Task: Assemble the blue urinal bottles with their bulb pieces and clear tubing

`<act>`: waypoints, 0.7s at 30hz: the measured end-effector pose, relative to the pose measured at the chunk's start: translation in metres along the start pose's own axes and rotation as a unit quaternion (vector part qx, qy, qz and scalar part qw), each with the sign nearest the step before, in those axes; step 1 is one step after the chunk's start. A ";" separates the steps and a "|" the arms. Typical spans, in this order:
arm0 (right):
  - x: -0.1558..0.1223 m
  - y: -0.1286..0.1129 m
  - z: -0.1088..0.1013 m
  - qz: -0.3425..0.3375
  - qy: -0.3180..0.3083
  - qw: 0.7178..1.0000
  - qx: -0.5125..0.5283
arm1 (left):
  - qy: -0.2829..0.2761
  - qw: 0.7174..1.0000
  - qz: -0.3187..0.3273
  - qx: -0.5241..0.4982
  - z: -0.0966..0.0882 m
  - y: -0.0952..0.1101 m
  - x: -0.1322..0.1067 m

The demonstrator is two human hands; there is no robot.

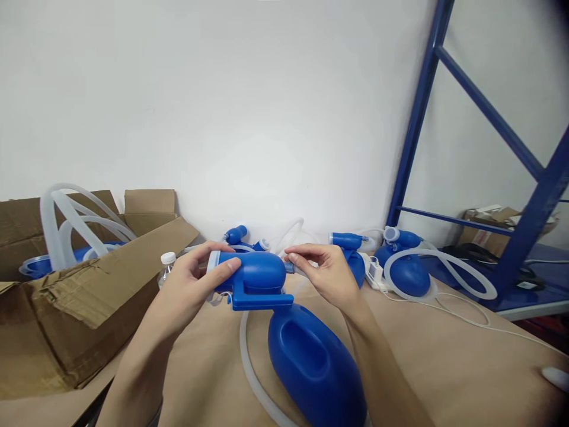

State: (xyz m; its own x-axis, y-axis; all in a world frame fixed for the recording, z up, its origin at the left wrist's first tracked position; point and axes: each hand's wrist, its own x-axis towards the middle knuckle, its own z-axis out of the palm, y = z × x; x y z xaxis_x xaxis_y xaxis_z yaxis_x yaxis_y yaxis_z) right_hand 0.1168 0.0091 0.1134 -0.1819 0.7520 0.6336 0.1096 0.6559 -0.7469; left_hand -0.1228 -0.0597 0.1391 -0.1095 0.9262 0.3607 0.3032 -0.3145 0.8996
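A blue plastic urinal head [260, 270], a rounded cylinder with a pale rim and a flat handle bar, is held sideways in front of me. My left hand [198, 276] grips its rimmed left end, thumb on top. At the other end, my right hand [322, 270] pinches a small clear connector [290, 268] between thumb and fingertips. The fingers partly hide where connector and tube meet. Just below and to the right lies a large blue bottle [317, 367] with a recessed side; I cannot tell whether it joins the head. A translucent hose [253, 373] curves down beside it.
An open cardboard box [111, 302] with hoses and blue parts stands at left, beside a clear bottle with a white cap [168, 260]. More blue urinals [406, 273] with hoses line the wall. A white power strip [376, 273] and a blue metal rack [420, 112] are right.
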 end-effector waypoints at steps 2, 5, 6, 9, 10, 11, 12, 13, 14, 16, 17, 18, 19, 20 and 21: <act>-0.002 -0.003 0.001 -0.012 0.021 1.000 -0.019 | 0.004 1.000 -0.001 -0.022 0.001 -0.001 0.002; -0.006 -0.008 0.003 -0.043 0.047 0.996 -0.056 | -0.008 0.997 -0.016 -0.077 0.000 -0.005 0.006; -0.007 -0.010 0.004 -0.060 0.052 0.995 -0.067 | -0.013 0.995 -0.024 -0.097 0.000 -0.007 0.008; -0.008 -0.012 0.006 -0.127 0.065 0.985 -0.097 | -0.022 0.988 -0.049 -0.142 -0.001 -0.011 0.011; -0.008 -0.012 0.006 -0.147 0.065 0.982 -0.104 | -0.022 0.987 -0.055 -0.151 -0.002 -0.012 0.012; -0.008 -0.011 0.006 -0.162 0.061 0.979 -0.109 | -0.021 0.986 -0.060 -0.157 -0.002 -0.013 0.013; -0.008 -0.010 0.007 -0.171 0.055 0.977 -0.113 | -0.020 0.985 -0.063 -0.161 -0.001 -0.014 0.014; -0.007 -0.009 0.007 -0.176 0.048 0.976 -0.116 | -0.020 0.984 -0.066 -0.165 -0.001 -0.015 0.014; -0.006 -0.008 0.006 -0.175 0.043 0.977 -0.118 | -0.021 0.983 -0.070 -0.167 0.000 -0.015 0.015; -0.005 -0.006 0.005 -0.147 0.048 0.981 -0.116 | -0.026 0.983 -0.078 -0.162 0.001 -0.017 0.015; -0.004 -0.005 0.003 -0.119 0.055 0.986 -0.107 | -0.029 0.984 -0.078 -0.155 0.002 -0.017 0.015; -0.003 -0.004 0.001 -0.084 0.060 0.990 -0.092 | -0.035 0.986 -0.076 -0.147 0.003 -0.018 0.014; -0.002 -0.004 -0.002 -0.049 0.061 0.995 -0.068 | -0.043 0.987 -0.073 -0.140 0.003 -0.018 0.014; -0.001 -0.003 -0.004 -0.018 0.057 0.998 -0.035 | -0.052 0.987 -0.070 -0.135 0.004 -0.018 0.013; 0.000 -0.002 -0.008 0.006 0.046 0.999 0.003 | -0.060 0.987 -0.068 -0.132 0.005 -0.018 0.013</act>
State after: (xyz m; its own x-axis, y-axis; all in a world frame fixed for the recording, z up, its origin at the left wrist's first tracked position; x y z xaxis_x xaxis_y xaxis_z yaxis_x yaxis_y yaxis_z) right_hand 0.1240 0.0080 0.1163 -0.0895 0.7635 0.6396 0.1050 0.6458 -0.7562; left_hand -0.1251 -0.0411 0.1260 -0.0138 0.9766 0.2144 0.0336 -0.2139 0.9763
